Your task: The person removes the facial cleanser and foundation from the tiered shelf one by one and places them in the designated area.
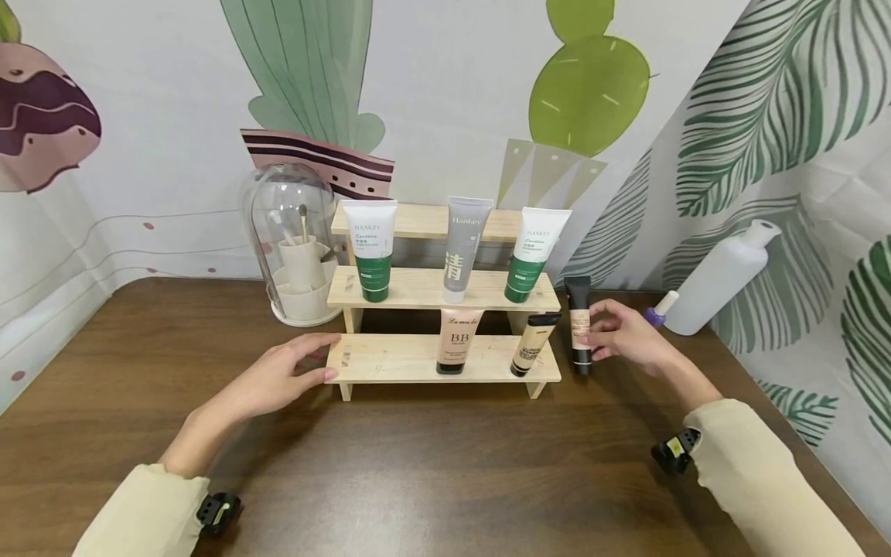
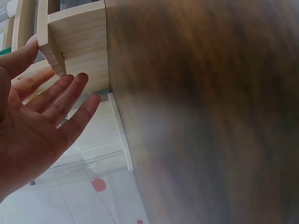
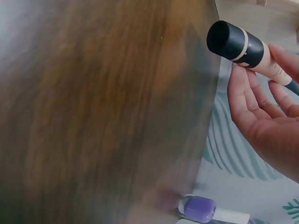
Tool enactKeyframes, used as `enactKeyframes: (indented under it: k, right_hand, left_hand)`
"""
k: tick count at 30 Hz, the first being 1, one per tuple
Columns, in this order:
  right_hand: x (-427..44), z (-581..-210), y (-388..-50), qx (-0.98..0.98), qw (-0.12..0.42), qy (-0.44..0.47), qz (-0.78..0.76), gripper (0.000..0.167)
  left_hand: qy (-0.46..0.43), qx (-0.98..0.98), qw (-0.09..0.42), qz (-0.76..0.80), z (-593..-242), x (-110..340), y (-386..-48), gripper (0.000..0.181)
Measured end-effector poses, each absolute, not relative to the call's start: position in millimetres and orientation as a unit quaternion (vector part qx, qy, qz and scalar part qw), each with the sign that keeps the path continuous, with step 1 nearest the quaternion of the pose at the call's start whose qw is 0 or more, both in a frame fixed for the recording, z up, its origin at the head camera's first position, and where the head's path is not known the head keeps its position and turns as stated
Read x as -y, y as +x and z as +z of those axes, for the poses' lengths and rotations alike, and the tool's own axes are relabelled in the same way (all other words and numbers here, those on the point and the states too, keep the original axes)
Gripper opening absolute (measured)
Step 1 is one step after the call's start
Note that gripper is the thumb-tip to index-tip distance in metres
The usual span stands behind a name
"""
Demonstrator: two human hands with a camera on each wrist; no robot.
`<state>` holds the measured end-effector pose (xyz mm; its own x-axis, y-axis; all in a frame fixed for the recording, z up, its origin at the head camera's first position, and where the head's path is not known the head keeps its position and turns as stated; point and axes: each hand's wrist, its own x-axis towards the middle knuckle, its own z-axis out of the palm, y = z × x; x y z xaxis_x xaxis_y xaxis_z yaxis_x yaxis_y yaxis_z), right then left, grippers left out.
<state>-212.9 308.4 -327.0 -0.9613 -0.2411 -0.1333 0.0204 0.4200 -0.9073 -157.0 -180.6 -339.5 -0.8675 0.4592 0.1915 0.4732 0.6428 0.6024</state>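
Observation:
My right hand [image 1: 629,336] pinches a black-and-beige cosmetic tube [image 1: 580,325] between thumb and fingers, upright just right of the wooden display rack [image 1: 397,363]. The right wrist view shows the tube's black cap [image 3: 224,39] below the fingers. My left hand [image 1: 267,379] holds the left end of the rack's lowest step, thumb at the front edge and index finger farther back; its other fingers [image 2: 77,116] are spread free. On that step stand a pink BB cream tube [image 1: 459,340] and a tilted beige tube with a black cap [image 1: 534,344].
On the middle step stand two white-and-green tubes [image 1: 376,251] [image 1: 536,255] around a grey tube [image 1: 466,247]. A clear dome with brushes [image 1: 292,240] is at the left. A white bottle [image 1: 724,278] and a purple bottle [image 1: 657,311] lean by the right wall.

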Motion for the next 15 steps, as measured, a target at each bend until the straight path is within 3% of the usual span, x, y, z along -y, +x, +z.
enactKeyframes:
  k: [15]
  right_hand:
    - [-305, -350, -244, -0.834, 0.096, -0.018, -0.543, 0.050]
  left_hand:
    - [-0.254, 0.904, 0.002, -0.344, -342, 182, -158, 0.048]
